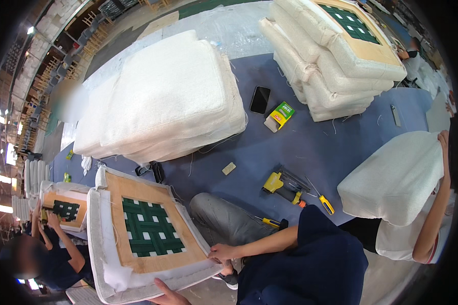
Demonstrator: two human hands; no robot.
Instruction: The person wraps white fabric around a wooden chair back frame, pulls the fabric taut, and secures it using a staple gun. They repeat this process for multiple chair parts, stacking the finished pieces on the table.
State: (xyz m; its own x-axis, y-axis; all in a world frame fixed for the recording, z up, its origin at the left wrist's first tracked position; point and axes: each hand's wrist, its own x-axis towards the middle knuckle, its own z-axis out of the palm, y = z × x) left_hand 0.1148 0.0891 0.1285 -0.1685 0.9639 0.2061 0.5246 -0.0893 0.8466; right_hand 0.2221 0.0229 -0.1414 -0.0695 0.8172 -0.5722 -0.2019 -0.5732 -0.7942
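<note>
An upholstered seat cushion (152, 274) leans at the lower left with its underside facing me. It has a wooden frame (118, 203), woven green webbing (155, 229) in the middle, and white fabric wrapped over its edges. My right hand (224, 252) is closed on the fabric at its right corner. With the thumb over the lower edge, my left hand (168, 295) grips the cushion; its other fingers are hidden. A yellow-and-black staple gun (282, 187) lies on the table to the right. Near it are a yellow-handled screwdriver (325, 204) and another screwdriver (270, 222), partly hidden.
Covered cushions stand in a white stack (168, 91) and a second stack (336, 66) on the blue-grey table (310, 147). Between them lie a phone (260, 99) and a green-and-yellow box (280, 117). Co-workers handle a cushion (397, 173) at right and another (79, 213) at left.
</note>
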